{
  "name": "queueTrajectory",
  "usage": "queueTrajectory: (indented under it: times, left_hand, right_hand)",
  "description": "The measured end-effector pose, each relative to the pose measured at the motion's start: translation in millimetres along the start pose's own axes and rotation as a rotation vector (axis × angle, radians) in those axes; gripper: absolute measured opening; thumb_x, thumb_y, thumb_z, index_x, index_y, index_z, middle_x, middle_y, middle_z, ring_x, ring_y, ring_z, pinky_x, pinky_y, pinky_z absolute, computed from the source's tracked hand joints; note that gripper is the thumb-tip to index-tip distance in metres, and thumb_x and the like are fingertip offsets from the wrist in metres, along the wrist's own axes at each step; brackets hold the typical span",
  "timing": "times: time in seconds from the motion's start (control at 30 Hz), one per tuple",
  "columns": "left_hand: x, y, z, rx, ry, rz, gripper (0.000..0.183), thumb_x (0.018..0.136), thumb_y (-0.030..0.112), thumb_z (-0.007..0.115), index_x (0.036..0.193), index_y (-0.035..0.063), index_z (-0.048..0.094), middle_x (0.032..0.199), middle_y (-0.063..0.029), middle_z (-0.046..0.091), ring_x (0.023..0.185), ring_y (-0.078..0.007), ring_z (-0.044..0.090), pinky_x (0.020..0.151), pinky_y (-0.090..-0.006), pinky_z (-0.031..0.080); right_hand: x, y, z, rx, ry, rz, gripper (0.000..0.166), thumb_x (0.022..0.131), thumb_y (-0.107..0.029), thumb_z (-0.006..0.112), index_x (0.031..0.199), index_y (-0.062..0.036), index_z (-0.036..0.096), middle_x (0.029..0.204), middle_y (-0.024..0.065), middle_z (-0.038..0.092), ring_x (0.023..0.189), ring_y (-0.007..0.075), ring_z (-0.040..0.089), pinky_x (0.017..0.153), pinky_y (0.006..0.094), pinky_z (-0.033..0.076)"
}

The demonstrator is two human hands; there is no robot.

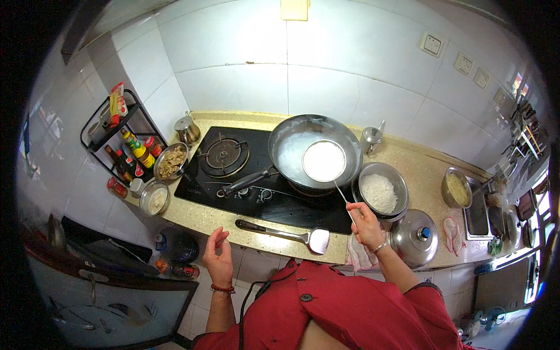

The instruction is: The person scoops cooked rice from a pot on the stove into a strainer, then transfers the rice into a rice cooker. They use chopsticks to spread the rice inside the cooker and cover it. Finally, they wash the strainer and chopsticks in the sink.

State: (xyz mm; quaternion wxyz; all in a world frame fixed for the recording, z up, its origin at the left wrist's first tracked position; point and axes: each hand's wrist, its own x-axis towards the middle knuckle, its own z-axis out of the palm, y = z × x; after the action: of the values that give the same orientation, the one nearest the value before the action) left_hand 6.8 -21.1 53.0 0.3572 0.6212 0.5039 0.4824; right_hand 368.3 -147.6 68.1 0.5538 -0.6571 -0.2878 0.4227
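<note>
My right hand [365, 224] grips the thin metal handle of a round strainer [324, 160], which is over a wok [291, 148] and holds a white mass that looks like rice. Pale, cloudy liquid shows inside the wok on the right burner. Just right of the wok, a metal bowl [405, 188] contains white rice [379, 193]. My left hand [219, 255] is raised in front of the counter edge, fingers apart and holding nothing. Between my hands, a spatula [318, 240] with a black handle lies on the counter's front edge.
The wok's handle [247, 181] points left across the gas hob [271, 214]. Bowls of brown food [172, 162] and a pale substance [157, 201] stand at left, beside a bottle rack [94, 146]. A domed metal lid [411, 245] and a cloth [361, 253] lie at right.
</note>
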Motion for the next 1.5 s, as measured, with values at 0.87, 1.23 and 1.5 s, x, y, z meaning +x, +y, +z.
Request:
queueTrajectory:
  times: [0.87,1.23,1.5]
  left_hand:
    - [1,-6,1,-0.060,-0.017,0.034,0.033,0.087,-0.001,0.055,0.120,0.0040,0.061,0.106,-0.0089,0.067,0.096,-0.0168,0.063,0.082,-0.0300,0.049]
    - [1,-14,5,-0.079,-0.028,0.008,0.032,0.089,-0.001,0.054,0.120,0.0027,0.060,0.108,-0.0091,0.066,0.098,-0.0165,0.062,0.085,-0.0297,0.048]
    - [-3,-11,8,-0.072,-0.033,-0.040,0.031,0.090,-0.001,0.054,0.121,0.0016,0.060,0.109,-0.0093,0.066,0.099,-0.0162,0.061,0.088,-0.0298,0.046]
  right_hand:
    - [-27,-17,-20,0.023,0.025,0.156,0.020,0.099,-0.025,0.051,0.113,-0.0113,0.052,0.058,-0.0006,0.043,0.035,0.0055,0.032,0.032,0.0208,0.024]
    - [-27,-22,-24,0.037,-0.029,0.131,0.022,0.098,-0.025,0.051,0.115,-0.0107,0.052,0.057,-0.0017,0.042,0.035,0.0051,0.031,0.032,0.0211,0.023]
    - [-25,-22,-31,0.057,-0.047,0.193,0.025,0.097,-0.031,0.053,0.114,-0.0129,0.052,0.057,-0.0029,0.042,0.036,0.0046,0.031,0.032,0.0208,0.024]
